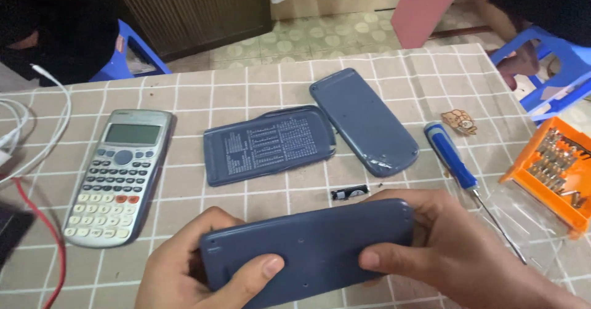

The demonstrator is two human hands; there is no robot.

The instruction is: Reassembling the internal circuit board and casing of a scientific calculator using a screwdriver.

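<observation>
Head view, left hand (pixel 203 263) and right hand (pixel 455 247), each grip pinching blue calculator body (pixel 311 244), thumbs on top.

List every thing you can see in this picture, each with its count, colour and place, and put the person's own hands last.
Silver-grey calculator with keys: one, left on the checked tablecloth.
Blue-grey plastic covers: two, table centre; one with printed inside, one plain.
Small black battery holder: one, below the covers.
Blue-handled screwdriver: one, right of centre.
Orange bit case: one, right edge.
Small tan figure sticker: one, above the screwdriver.
White cables and red wire: far left.
Blue plastic stools: two, far left, far right.
Blue-grey calculator back: one, held face down.
Left hand, right hand: grip its ends.
</observation>
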